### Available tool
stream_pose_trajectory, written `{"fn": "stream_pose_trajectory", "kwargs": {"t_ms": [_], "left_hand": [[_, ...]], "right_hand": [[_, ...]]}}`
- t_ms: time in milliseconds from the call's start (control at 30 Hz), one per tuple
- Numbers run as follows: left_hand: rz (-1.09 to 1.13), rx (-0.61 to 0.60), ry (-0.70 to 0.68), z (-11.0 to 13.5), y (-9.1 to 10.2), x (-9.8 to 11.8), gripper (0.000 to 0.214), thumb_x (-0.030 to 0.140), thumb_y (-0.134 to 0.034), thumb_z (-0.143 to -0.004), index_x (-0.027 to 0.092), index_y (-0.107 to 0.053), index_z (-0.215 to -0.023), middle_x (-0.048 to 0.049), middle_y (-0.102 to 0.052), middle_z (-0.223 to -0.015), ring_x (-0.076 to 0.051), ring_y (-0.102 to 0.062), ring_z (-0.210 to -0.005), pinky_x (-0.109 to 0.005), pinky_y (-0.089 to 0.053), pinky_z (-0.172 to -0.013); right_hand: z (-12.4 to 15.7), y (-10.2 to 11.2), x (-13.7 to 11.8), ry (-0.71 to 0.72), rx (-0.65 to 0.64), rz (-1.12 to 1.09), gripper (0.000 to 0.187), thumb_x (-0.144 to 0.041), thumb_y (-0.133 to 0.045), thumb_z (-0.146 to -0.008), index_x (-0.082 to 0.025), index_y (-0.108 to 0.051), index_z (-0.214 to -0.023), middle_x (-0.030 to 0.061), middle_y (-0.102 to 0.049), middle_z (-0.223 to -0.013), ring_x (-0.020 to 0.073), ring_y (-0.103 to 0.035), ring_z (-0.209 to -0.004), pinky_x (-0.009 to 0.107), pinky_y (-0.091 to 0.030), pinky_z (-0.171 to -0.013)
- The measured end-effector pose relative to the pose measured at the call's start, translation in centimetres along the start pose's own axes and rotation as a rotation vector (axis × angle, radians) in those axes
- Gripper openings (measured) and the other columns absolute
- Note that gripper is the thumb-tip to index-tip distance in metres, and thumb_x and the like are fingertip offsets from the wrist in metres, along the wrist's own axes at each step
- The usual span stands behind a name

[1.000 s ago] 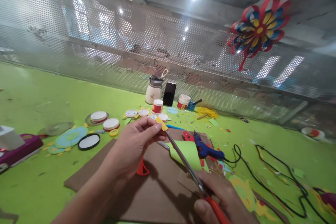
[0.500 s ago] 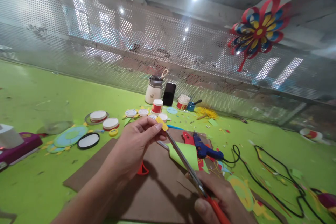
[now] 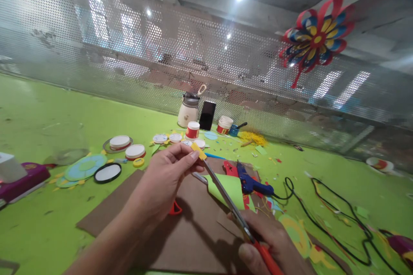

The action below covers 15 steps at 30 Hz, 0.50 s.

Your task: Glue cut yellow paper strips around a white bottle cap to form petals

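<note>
My left hand point(image 3: 163, 182) pinches a small yellow paper piece point(image 3: 198, 151) between thumb and fingers, held up over the brown cardboard sheet point(image 3: 190, 232). My right hand point(image 3: 274, 245), at the bottom right, grips orange-handled scissors point(image 3: 230, 204). The scissor blades reach up to the yellow piece and meet it at their tips. A green paper sheet point(image 3: 230, 189) lies on the cardboard under the blades. A small red piece point(image 3: 176, 209) lies below my left hand.
A blue glue gun point(image 3: 253, 184) with a black cord point(image 3: 325, 210) lies right of the cardboard. Lids, paper discs and a black-rimmed ring point(image 3: 107, 172) sit left on the green table point(image 3: 41, 111). Jars and a dark phone point(image 3: 208, 115) stand by the perforated metal wall. A paper flower point(image 3: 318, 36) hangs on that wall.
Nothing has visibly changed apart from a slight shift of the camera; both hands keep their hold.
</note>
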<state>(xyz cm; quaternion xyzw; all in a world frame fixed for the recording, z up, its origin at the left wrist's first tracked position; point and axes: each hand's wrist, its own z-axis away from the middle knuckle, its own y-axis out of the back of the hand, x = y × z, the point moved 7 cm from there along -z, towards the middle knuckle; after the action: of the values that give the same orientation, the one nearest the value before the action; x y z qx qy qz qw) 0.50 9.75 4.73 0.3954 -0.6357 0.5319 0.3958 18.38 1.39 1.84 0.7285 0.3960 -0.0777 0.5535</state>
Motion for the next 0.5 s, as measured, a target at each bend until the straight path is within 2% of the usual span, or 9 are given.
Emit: {"fn": "stream_pose_trajectory", "kwargs": {"t_ms": [267,500], "left_hand": [[-0.010,0.017,-0.022,-0.15,0.25,-0.23,0.011,0.021,-0.069,-0.075,0.015,-0.062,-0.070,0.0004,-0.066,-0.067,-0.010,-0.060,-0.063,-0.021,-0.049,-0.067],[-0.032,0.041,-0.029,0.02,0.26,-0.18,0.012,0.022,-0.069,-0.075,0.014,-0.063,-0.070,0.0001,-0.066,-0.065,-0.010,-0.060,-0.063,-0.020,-0.048,-0.066]], "right_hand": [[0.04,-0.21,0.11,-0.024,0.005,0.022,0.056,-0.067,-0.034,-0.087,-0.020,-0.065,-0.083,-0.0002,-0.059,-0.060,0.0145,-0.056,-0.053,0.023,-0.035,-0.050],[0.07,-0.13,0.10,-0.046,0.043,0.002,0.056,-0.069,-0.036,-0.085,-0.022,-0.066,-0.088,-0.0003,-0.061,-0.062,0.0149,-0.059,-0.053,0.022,-0.038,-0.050]]}}
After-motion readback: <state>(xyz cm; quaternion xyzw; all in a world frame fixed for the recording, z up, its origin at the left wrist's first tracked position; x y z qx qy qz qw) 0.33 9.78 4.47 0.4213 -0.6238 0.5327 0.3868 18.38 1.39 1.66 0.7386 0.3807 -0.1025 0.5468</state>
